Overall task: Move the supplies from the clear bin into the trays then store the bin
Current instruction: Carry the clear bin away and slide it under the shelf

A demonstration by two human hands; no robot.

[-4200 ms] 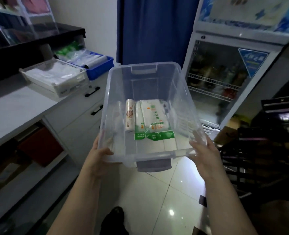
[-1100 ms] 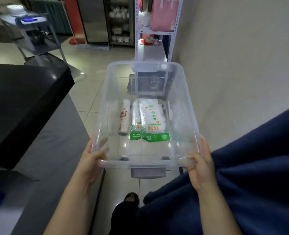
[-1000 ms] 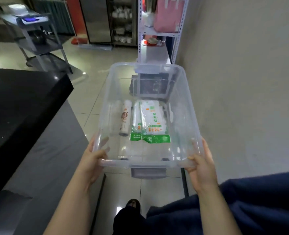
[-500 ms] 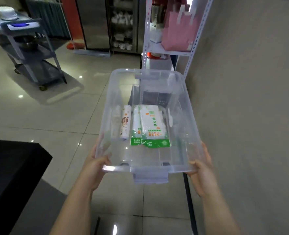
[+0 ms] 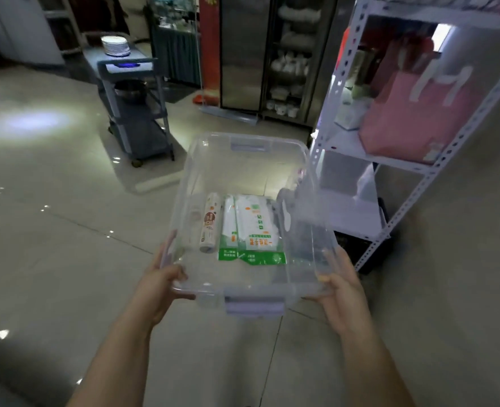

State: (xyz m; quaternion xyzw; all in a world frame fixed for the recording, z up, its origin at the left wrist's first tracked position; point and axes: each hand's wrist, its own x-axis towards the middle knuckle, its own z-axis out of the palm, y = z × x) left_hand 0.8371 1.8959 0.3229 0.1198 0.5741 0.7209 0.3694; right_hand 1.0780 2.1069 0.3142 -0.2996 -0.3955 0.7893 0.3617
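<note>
I carry a clear plastic bin (image 5: pixel 316 183) in front of me over a tiled floor. My left hand (image 5: pixel 157 284) grips its near left corner and my right hand (image 5: pixel 342 286) grips its near right corner. On the bin's bottom lie a white roll with a brown label (image 5: pixel 210 227) and, to its right, two flat white-and-green packets (image 5: pixel 254 230) side by side. No trays are in view.
A white metal shelf rack (image 5: pixel 413 168) with a pink bag (image 5: pixel 413 113) stands close on the right by a beige wall. A grey cart (image 5: pixel 137 107) with stacked plates stands at the back left. Glass-door cabinets (image 5: pixel 284 54) line the far side.
Both hands have kept their grip on the bin while I walked and turned. The counter, blue curtain and dark table have left the view; the shelf rack and cart have come closer.
</note>
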